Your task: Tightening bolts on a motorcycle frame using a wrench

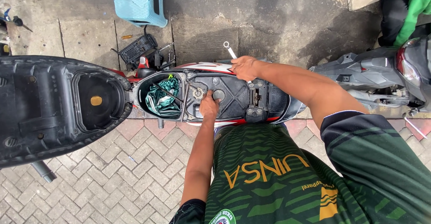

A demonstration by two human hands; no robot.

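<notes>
My left hand (209,106) presses its bent fingers on the round black cap (218,94) in the scooter's open black plastic underseat tray (238,99); my right hand (244,67) grips a silver metal wrench (230,50) at the tray's far edge

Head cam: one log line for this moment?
left hand on round cap in scooter bay | right hand gripping wrench at far edge | seat flipped up | green cloth in bin
</notes>
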